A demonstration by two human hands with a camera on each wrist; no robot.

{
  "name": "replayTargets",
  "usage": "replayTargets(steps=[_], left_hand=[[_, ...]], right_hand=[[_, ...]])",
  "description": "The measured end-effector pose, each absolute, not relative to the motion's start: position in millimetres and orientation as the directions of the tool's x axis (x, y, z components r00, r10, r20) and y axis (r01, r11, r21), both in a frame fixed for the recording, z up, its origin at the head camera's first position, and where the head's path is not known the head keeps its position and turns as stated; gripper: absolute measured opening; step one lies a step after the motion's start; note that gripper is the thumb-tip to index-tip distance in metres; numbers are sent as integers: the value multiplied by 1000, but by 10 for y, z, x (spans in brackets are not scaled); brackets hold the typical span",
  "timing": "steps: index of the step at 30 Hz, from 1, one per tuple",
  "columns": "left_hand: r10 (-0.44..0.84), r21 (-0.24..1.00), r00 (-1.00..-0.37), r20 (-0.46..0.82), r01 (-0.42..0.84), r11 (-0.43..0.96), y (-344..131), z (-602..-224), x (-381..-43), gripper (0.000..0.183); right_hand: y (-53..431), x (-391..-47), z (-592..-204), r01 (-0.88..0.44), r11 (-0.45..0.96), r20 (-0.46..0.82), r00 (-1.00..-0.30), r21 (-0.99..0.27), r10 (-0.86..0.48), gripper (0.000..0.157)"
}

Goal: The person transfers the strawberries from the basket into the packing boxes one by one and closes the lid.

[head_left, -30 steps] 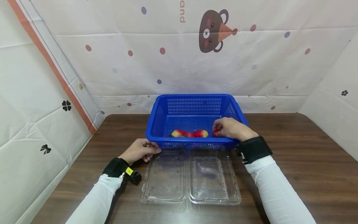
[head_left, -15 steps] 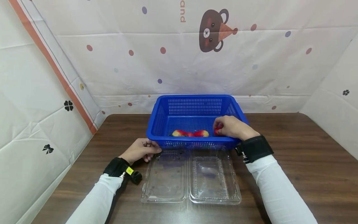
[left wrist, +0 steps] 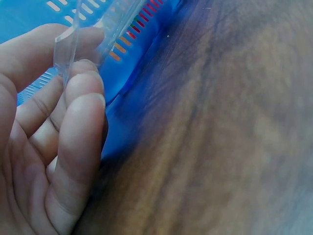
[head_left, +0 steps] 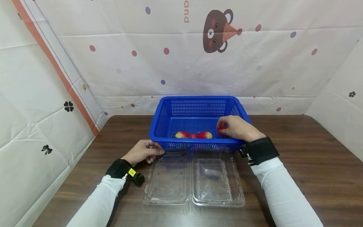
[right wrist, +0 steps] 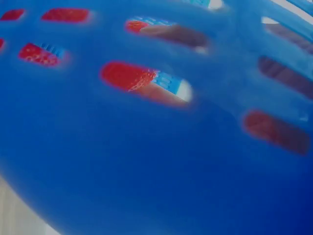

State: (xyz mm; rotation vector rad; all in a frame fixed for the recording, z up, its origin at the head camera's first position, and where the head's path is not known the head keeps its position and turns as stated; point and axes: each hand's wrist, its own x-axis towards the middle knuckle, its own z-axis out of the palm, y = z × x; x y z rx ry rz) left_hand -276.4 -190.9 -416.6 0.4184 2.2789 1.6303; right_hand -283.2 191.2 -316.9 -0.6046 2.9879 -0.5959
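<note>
My right hand (head_left: 237,128) reaches over the near rim of a blue plastic basket (head_left: 195,141) and pinches a red strawberry (head_left: 221,129) near its right end. More strawberries (head_left: 204,135), red with pale yellow ends, lie along the near side of the basket floor. In front of the basket, a clear plastic clamshell container (head_left: 170,186) lies opened flat. My left hand (head_left: 144,152) pinches its far left corner between thumb and fingers, as the left wrist view shows at the clear plastic edge (left wrist: 65,54). The basket wall (right wrist: 122,161) fills the right wrist view, hiding most of the right hand.
The brown wooden table (head_left: 297,164) extends to both sides. A pale patterned cloth (head_left: 181,69) hangs behind it and along the sides. The basket stands near the table's back edge, and the container's far edge lies close against it.
My right hand has risen slightly and shifted a little with the strawberry inside the basket. The left hand and the container hold their place.
</note>
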Motion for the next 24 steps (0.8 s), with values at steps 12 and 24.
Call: replayTargets(steps=[12,24], left_hand=[[413,948,-908,-75,63,311,-1892,-4138,-2764,28],[411,948,-908,-76,61,311,-1901,-4154,-2777,28]], right_hand=[[1917,-2819,-3121,-408,828,68,-907,-385,-415,14],[1900,-2812,-3105,-468,812,111,-881,-347,-460,18]])
